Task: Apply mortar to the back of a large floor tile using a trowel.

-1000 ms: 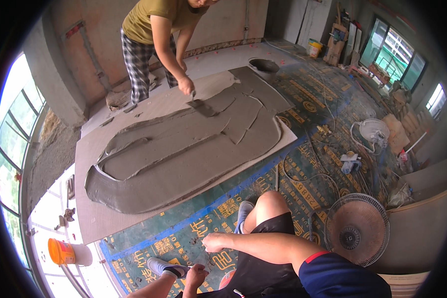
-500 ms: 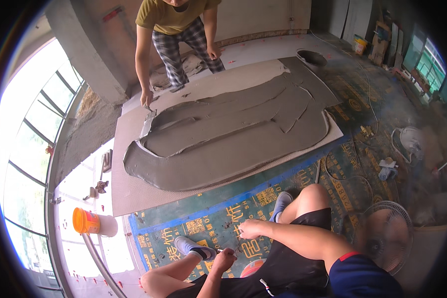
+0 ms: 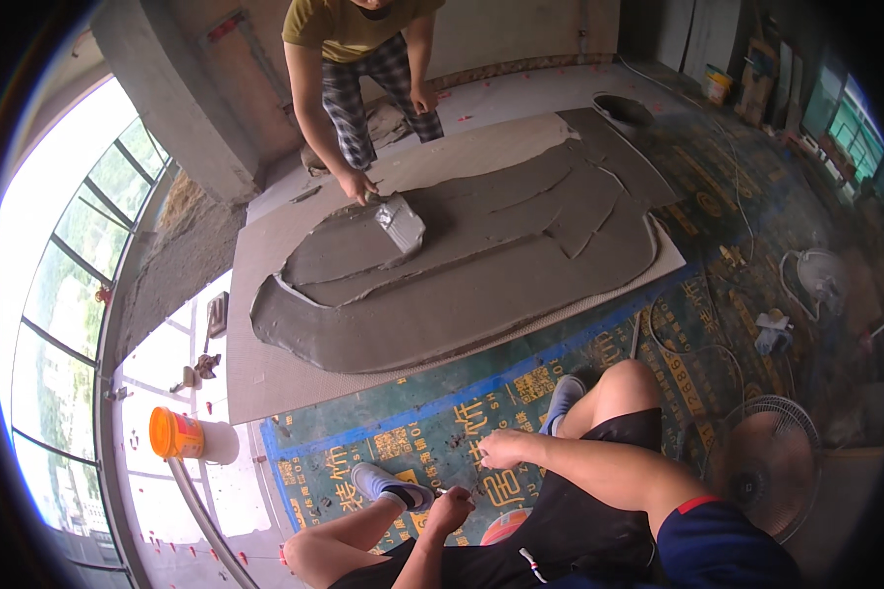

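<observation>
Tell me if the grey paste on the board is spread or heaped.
Spread: the grey paste covers much of the board in a broad, ridged layer.

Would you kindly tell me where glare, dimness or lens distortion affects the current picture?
Head view: glare whitens parts of the tall, dark-framed glass windows at left, whose frames look curved; head view: the flat metal trowel in the co-worker's hand catches a bright sheen; head view: the round wire-caged fan at lower right looks dim and hazy.
</observation>
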Motion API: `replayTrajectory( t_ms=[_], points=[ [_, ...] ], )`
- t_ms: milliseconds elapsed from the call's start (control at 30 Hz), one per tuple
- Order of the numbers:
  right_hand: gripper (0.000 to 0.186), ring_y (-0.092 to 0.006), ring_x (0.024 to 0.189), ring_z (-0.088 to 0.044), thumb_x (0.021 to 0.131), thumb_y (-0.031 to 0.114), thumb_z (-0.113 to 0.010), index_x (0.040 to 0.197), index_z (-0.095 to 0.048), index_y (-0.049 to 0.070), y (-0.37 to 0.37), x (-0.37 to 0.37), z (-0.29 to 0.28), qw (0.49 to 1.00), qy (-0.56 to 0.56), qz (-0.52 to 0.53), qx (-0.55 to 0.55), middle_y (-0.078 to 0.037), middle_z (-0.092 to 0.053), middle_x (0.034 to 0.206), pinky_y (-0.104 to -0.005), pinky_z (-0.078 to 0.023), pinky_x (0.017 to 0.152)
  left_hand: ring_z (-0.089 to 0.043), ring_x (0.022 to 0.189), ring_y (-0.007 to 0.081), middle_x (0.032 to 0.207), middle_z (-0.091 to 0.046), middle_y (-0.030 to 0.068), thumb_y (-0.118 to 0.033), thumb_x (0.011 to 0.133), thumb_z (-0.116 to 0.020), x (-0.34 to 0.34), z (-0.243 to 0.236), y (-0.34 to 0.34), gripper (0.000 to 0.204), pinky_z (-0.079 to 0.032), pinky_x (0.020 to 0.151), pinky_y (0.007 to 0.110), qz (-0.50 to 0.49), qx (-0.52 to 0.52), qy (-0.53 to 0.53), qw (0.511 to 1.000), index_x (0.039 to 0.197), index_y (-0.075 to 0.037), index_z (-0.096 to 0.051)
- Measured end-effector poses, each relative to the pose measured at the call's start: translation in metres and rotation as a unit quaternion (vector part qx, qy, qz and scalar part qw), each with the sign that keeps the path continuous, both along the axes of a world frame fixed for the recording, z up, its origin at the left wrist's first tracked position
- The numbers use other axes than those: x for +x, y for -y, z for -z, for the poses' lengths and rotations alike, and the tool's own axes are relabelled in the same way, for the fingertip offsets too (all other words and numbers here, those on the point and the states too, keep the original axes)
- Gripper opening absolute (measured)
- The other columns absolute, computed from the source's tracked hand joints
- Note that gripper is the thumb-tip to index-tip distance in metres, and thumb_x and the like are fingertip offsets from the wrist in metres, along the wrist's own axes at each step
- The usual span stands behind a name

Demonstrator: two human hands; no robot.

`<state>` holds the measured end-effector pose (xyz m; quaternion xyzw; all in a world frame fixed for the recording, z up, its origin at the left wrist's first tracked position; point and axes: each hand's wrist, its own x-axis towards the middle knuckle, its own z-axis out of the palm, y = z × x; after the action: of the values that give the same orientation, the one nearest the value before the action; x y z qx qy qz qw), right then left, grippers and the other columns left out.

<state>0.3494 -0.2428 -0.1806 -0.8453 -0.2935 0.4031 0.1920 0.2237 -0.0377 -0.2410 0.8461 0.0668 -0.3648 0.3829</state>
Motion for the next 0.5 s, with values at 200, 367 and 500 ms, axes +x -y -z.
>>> replayTrajectory(
  t_ms=[200, 367, 500],
  points=[
    [0.030, -0.0344, 0.089, -0.062, 0.083, 0.031, -0.056, 0.091, -0.063, 0.002, 0.001, 0.000, 0.009, 1.000, 0.004, 0.003, -0.006, -0.019, -0.065, 0.091, -0.0435, -0.047, 0.078, -0.060, 0.098, 0.0342, 0.100, -0.065, 0.0187, -0.023, 0.070, -0.067, 0.000, 0.004, 0.001, 0.037, -0.047, 0.085, 0.038, -0.001, -0.006, 0.004, 1.000, 0.102, -0.004, -0.062],
    [0.031, -0.0350, 0.089, -0.062, 0.082, 0.031, -0.056, 0.090, -0.062, 0.001, -0.002, -0.002, 0.012, 1.000, 0.006, 0.015, 0.008, -0.020, -0.065, 0.091, -0.0439, -0.047, 0.077, -0.060, 0.098, 0.0341, 0.100, -0.065, 0.0184, -0.024, 0.069, -0.067, -0.002, 0.008, -0.003, 0.038, -0.047, 0.084, 0.038, -0.018, -0.019, -0.003, 1.000, 0.101, -0.004, -0.063],
    [0.033, -0.0354, 0.087, -0.062, 0.083, 0.032, -0.057, 0.089, -0.063, 0.000, 0.002, -0.002, 0.016, 1.000, 0.020, 0.007, 0.013, -0.021, -0.065, 0.089, -0.0444, -0.048, 0.076, -0.061, 0.098, 0.0337, 0.100, -0.065, 0.0182, -0.025, 0.069, -0.068, 0.002, -0.006, 0.005, 0.038, -0.047, 0.084, 0.038, 0.018, 0.019, 0.009, 1.000, 0.101, -0.005, -0.063]
  ],
)
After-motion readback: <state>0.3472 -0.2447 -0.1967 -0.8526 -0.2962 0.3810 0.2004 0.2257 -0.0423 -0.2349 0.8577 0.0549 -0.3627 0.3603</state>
